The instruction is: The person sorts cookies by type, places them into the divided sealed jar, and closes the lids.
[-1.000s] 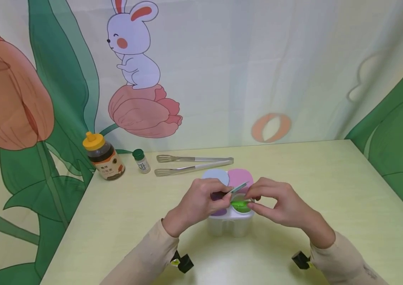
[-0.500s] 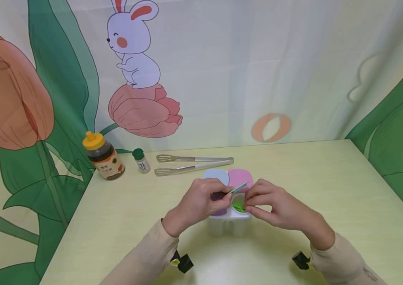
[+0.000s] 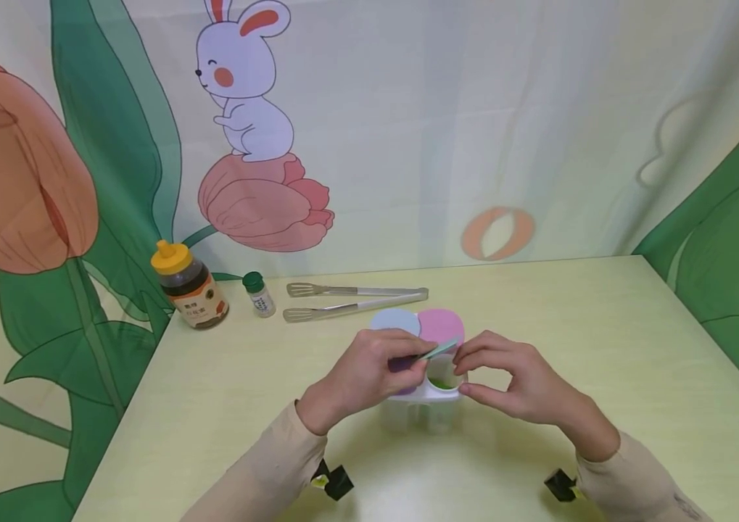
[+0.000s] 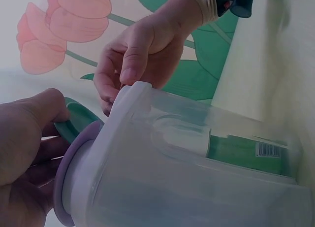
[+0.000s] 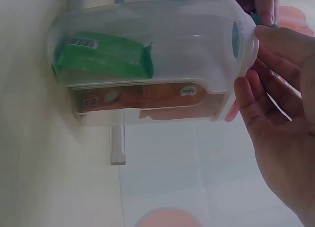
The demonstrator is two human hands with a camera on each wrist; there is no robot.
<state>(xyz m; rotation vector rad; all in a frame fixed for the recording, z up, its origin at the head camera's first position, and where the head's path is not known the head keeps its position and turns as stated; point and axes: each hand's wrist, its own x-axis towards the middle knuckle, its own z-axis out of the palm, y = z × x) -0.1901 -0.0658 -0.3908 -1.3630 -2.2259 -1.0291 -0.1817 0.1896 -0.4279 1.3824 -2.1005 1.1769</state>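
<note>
A translucent storage container (image 3: 428,415) with several compartments stands on the table, its round lids blue, pink and purple. My left hand (image 3: 372,368), just over the purple lid (image 4: 65,175), pinches the raised teal lid (image 3: 441,349) of the near right compartment. Inside that uncovered compartment lies a green packet (image 5: 103,55) with a barcode, low down near the bottom. My right hand (image 3: 515,373) is at the compartment's rim, thumb and fingers spread apart with nothing between them. In the right wrist view an orange packet (image 5: 167,95) shows through the neighbouring compartment's wall.
A honey-coloured bottle (image 3: 196,293) with a yellow cap stands at the back left of the table. Beside it are a small green-capped shaker (image 3: 259,296) and metal tongs (image 3: 356,304). A printed curtain (image 3: 408,145) hangs behind the table's back edge.
The green packet has dropped deeper into the compartment and my right hand has let go of it. That hand has shifted slightly right. The left hand still pinches the teal lid.
</note>
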